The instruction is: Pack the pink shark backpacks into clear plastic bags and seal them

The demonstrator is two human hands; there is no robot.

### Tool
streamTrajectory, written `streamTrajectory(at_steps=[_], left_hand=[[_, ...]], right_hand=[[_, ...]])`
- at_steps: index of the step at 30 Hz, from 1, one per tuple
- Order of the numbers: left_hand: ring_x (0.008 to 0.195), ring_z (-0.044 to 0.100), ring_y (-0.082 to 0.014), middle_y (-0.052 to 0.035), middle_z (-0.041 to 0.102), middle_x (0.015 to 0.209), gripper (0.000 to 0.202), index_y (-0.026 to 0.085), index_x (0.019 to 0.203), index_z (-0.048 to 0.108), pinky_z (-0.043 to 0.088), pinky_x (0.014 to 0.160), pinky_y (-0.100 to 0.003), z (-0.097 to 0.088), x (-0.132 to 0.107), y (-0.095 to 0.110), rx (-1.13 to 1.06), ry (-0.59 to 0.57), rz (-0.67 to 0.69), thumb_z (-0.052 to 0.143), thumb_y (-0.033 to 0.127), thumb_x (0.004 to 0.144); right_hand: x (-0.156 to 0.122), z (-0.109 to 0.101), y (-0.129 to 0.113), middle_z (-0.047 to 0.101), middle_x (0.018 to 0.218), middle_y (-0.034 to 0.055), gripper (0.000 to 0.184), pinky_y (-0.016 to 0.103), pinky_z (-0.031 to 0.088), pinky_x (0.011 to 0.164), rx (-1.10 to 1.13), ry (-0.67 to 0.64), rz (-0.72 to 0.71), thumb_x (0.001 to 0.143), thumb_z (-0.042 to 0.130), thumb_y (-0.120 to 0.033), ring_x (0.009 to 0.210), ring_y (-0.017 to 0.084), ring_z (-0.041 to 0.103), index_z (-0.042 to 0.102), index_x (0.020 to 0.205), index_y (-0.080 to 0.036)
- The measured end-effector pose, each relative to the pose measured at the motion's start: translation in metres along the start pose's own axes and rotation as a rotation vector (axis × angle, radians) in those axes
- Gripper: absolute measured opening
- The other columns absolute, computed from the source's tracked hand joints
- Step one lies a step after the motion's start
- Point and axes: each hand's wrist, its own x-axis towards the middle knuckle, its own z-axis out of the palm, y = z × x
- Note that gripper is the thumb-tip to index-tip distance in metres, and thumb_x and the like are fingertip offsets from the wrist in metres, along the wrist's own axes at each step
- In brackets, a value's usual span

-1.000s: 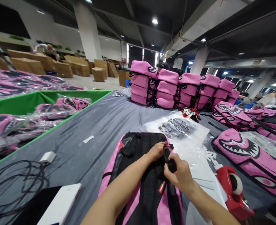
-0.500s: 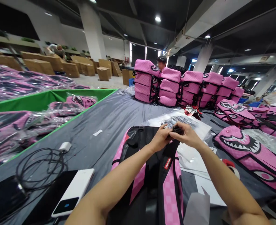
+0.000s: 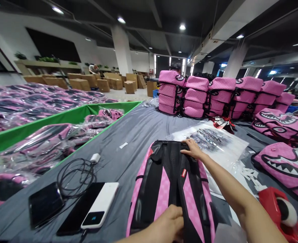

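On the tabletop [image 3: 133,128], my right grip [image 3: 193,149] is pinching a backpack [image 3: 162,189] up top; my left grip [image 3: 169,221], I can't tell.

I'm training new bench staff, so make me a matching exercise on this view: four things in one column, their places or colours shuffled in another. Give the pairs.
1. Right hand
2. Power bank
3. Left hand
4. Tape dispenser

A. Over the lower part of the backpack
B. Red, right of the backpack
C. At the backpack's top edge
D. White, left of the backpack

Pairs: 1-C, 2-D, 3-A, 4-B
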Motion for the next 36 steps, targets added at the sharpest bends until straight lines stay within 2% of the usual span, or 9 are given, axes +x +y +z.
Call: streamTrajectory(at_steps=[3, 6, 8, 14, 18, 22, 27, 32, 36], left_hand=[[0.051, 0.058, -0.0177, -0.0037, 0.064, 0.057, 0.041, 0.022, 0.062, 0.060, 0.043, 0.054, -0.028, -0.055, 0.001, 0.038, 0.270, 0.154, 0.123, 0.058, 0.057, 0.084], [0.079, 0.068, -0.0250, -0.0060, 0.071, 0.076, 0.035, 0.023, 0.067, 0.061, 0.048, 0.074, -0.031, -0.125, 0.038, 0.095, 0.619, 0.728, 0.514, 0.061, 0.053, 0.085], [0.107, 0.066, -0.0333, -0.0110, 0.074, 0.095, 0.025, 0.022, 0.074, 0.061, 0.046, 0.089, -0.036, -0.164, 0.077, 0.126, 0.707, 0.962, 0.541, 0.068, 0.046, 0.081], [0.105, 0.067, -0.0346, -0.0127, 0.074, 0.096, 0.022, 0.022, 0.078, 0.066, 0.046, 0.099, -0.044, -0.186, 0.150, 0.133, 0.818, 0.895, 0.580, 0.071, 0.043, 0.080], [0.125, 0.058, -0.0305, -0.0109, 0.067, 0.126, 0.035, 0.023, 0.109, 0.067, 0.040, 0.114, -0.045, -0.177, 0.141, 0.093, 0.917, 0.878, 0.744, 0.075, 0.037, 0.078], [0.122, 0.059, -0.0307, -0.0131, 0.065, 0.126, 0.037, 0.020, 0.123, 0.061, 0.048, 0.109, -0.049, -0.178, 0.125, 0.044, 1.126, 0.949, 0.934, 0.065, 0.033, 0.088], [0.117, 0.059, -0.0318, -0.0154, 0.066, 0.121, 0.035, 0.017, 0.125, 0.061, 0.050, 0.103, -0.049, -0.177, 0.108, 0.006, 1.343, 0.894, 0.903, 0.058, 0.034, 0.095], [0.109, 0.061, -0.0315, -0.0131, 0.069, 0.110, 0.032, 0.018, 0.107, 0.068, 0.048, 0.103, -0.048, -0.196, 0.141, 0.032, 1.389, 0.663, 0.580, 0.062, 0.045, 0.090], [0.111, 0.061, -0.0380, -0.0173, 0.070, 0.105, 0.041, 0.015, 0.097, 0.070, 0.046, 0.104, -0.054, -0.220, 0.186, 0.058, 1.353, 0.689, 0.432, 0.064, 0.054, 0.085]], right_hand=[[-0.004, 0.026, 0.011, 0.056, 0.141, 0.0165, 0.067, 0.049, 0.039, 0.111, -0.026, 0.047, -0.011, 0.086, 0.073, -0.053, 0.133, 0.032, 0.050, 0.053, 0.141, -0.021], [-0.007, 0.040, 0.018, 0.057, 0.141, 0.0174, 0.065, 0.052, 0.037, 0.115, -0.015, 0.126, -0.039, 0.086, 0.070, -0.054, 0.134, 0.033, 0.051, 0.053, 0.139, -0.019], [-0.009, 0.045, 0.021, 0.059, 0.138, 0.0170, 0.062, 0.052, 0.039, 0.115, 0.028, 0.179, -0.080, 0.086, 0.070, -0.052, 0.132, 0.032, 0.053, 0.054, 0.137, -0.019], [-0.022, 0.056, 0.019, 0.064, 0.124, 0.0177, 0.050, 0.052, 0.047, 0.109, 0.101, 0.338, -0.189, 0.087, 0.067, -0.040, 0.121, 0.031, 0.059, 0.055, 0.129, -0.016], [-0.041, 0.069, 0.009, 0.064, 0.126, 0.0178, 0.047, 0.058, 0.045, 0.111, 0.075, 0.415, -0.198, 0.089, 0.062, -0.032, 0.124, 0.033, 0.058, 0.054, 0.133, -0.017], [-0.074, 0.078, -0.005, 0.061, 0.133, 0.0180, 0.053, 0.060, 0.045, 0.112, 0.025, 0.361, -0.233, 0.091, 0.060, -0.027, 0.130, 0.033, 0.055, 0.048, 0.142, -0.017], [-0.109, 0.074, -0.006, 0.060, 0.138, 0.0189, 0.053, 0.057, 0.046, 0.113, 0.005, 0.179, -0.237, 0.093, 0.060, -0.024, 0.133, 0.032, 0.053, 0.047, 0.143, -0.016], [-0.068, 0.081, 0.009, 0.064, 0.133, 0.0183, 0.046, 0.050, 0.047, 0.110, -0.003, -0.073, -0.090, 0.096, 0.061, -0.035, 0.126, 0.030, 0.059, 0.054, 0.136, -0.014], [-0.017, 0.095, 0.014, 0.064, 0.130, 0.0186, 0.046, 0.046, 0.046, 0.106, -0.108, -0.187, 0.073, 0.098, 0.059, -0.043, 0.121, 0.030, 0.061, 0.056, 0.134, -0.013]])
